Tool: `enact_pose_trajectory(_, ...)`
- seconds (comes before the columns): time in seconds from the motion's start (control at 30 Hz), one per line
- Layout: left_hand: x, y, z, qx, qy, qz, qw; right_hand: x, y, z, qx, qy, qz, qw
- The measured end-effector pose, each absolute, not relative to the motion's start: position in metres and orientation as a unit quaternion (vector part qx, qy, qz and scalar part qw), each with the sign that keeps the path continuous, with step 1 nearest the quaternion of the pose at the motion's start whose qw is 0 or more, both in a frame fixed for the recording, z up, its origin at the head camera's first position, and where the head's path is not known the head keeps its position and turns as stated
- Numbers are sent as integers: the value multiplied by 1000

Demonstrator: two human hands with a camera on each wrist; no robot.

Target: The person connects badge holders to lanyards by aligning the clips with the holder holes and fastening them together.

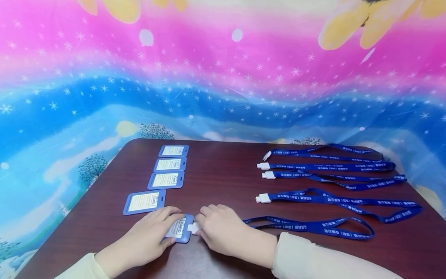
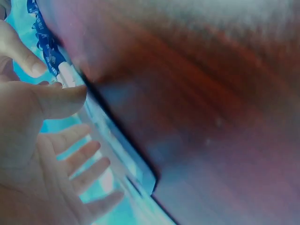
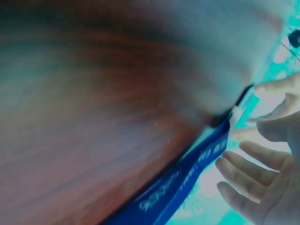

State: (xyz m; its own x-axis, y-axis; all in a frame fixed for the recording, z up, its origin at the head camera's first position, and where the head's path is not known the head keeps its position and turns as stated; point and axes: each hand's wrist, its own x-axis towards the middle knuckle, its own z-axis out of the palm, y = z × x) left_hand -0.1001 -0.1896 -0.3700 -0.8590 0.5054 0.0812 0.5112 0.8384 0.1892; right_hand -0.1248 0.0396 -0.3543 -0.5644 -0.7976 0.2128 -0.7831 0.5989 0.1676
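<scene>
Between both hands lies a blue badge holder (image 1: 186, 232) with a white "CARD" insert, flat near the table's front. My left hand (image 1: 150, 236) grips it across its width, thumb on the near edge and fingertips towards the far edge. At the holder's slotted end, a white lanyard clip (image 1: 194, 228) touches or enters the slot; which of these cannot be told. My right hand (image 1: 223, 230) pinches that clip, covering much of it. From the clip a blue lanyard (image 1: 313, 226) with white lettering runs right, behind the right wrist. In the right wrist view its strap (image 3: 183, 183) passes below the fingers.
Several more badge holders (image 1: 165, 179) lie in a column on the left of the dark wooden table (image 1: 216, 174). On the right, several blue lanyards (image 1: 334, 199) stretch sideways, white clips facing left. A colourful printed cloth (image 1: 223, 77) hangs behind the table.
</scene>
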Motion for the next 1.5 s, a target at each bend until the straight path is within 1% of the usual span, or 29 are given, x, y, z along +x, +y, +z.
enact_pose_trajectory(0.13, -101, -190, -367, -290, -952, -79, 50, -130, 49, -347, 427, -898, 2, 102)
enact_pose_trajectory(0.27, -102, -187, -361, -277, -956, -72, 67, -133, 61, -344, 409, -908, 29, 92)
enact_pose_trajectory(0.53, -102, -185, -355, -236, -967, -75, 53, -144, 88, -346, 392, -908, 63, 134)
enact_pose_trajectory(0.87, -102, -187, -356, -231, -967, -74, 74, -161, 125, -347, 355, -916, 70, 173)
enact_pose_trajectory(1.07, -103, -186, -354, -237, -966, -73, 73, -170, 146, -349, 341, -919, 60, 188)
enact_pose_trajectory(1.3, -102, -185, -354, -231, -968, -80, 61, -179, 167, -350, 306, -938, 77, 143)
enact_pose_trajectory(1.5, -101, -186, -356, -237, -966, -76, 69, -185, 182, -353, 295, -945, 80, 121)
